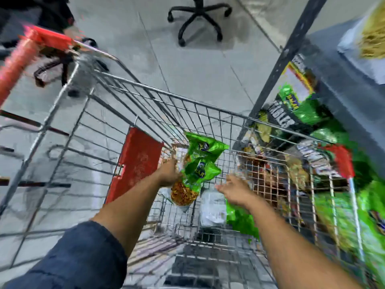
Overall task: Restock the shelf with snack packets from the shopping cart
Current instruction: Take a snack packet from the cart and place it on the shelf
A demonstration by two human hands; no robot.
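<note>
Partway through by the look of it — left hand gripping a green snack packet mid-frame over the shopping cart, right hand spread empty, shelf right already stocked, more packets left below.

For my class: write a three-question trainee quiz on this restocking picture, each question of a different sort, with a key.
1. True or false: the left hand grips green snack packets over the shopping cart.
2. The right hand is: A) gripping the red cart handle; B) open, fingers spread, holding nothing; C) placing a packet on the shelf.
3. Fill in: the shelf with stocked packets stands to the person's ____.

Key: 1 true; 2 B; 3 right.
</note>
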